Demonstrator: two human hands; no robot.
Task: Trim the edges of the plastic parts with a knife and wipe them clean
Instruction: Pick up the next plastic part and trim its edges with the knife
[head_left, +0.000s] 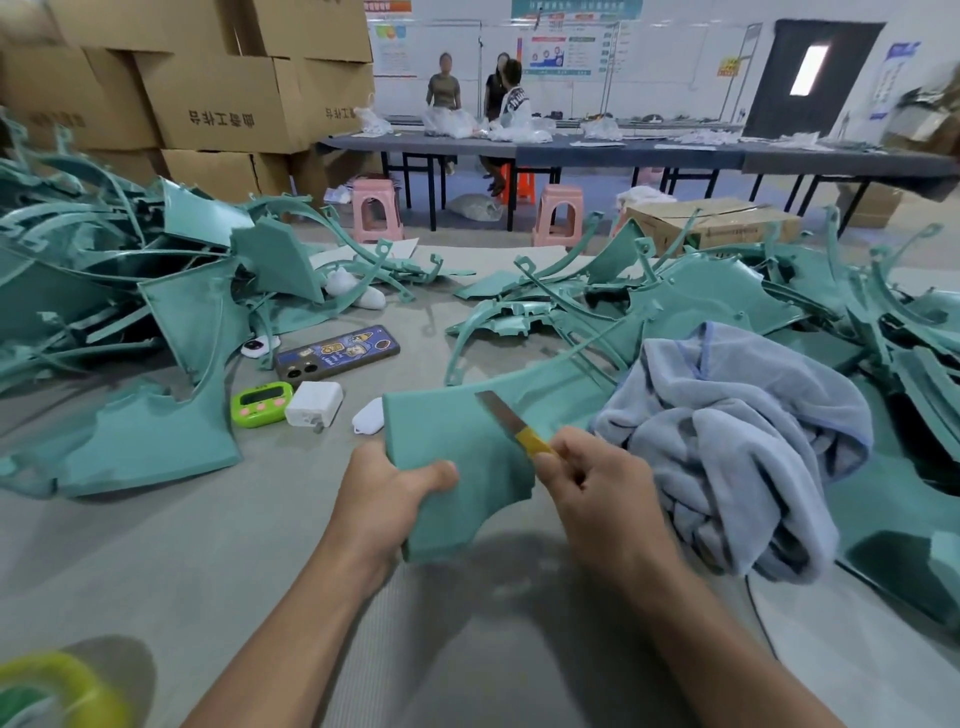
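Note:
A teal plastic part (457, 441) is held up over the grey table (208, 561). My left hand (387, 493) grips its near left edge, thumb on top. My right hand (597, 480) grips a knife (511, 421) by its yellow handle; the grey blade lies across the part's face, pointing up and left. A crumpled blue-grey cloth (737, 447) lies just right of my right hand. Piles of teal parts sit at the left (130, 291) and at the right (753, 301).
A phone (337, 353), a green timer (261, 404), a white charger (313, 404) and a small white case (370, 415) lie left of the part. A yellow-green roll (57, 686) is at the near left. Cardboard boxes, pink stools and people at a long table stand beyond.

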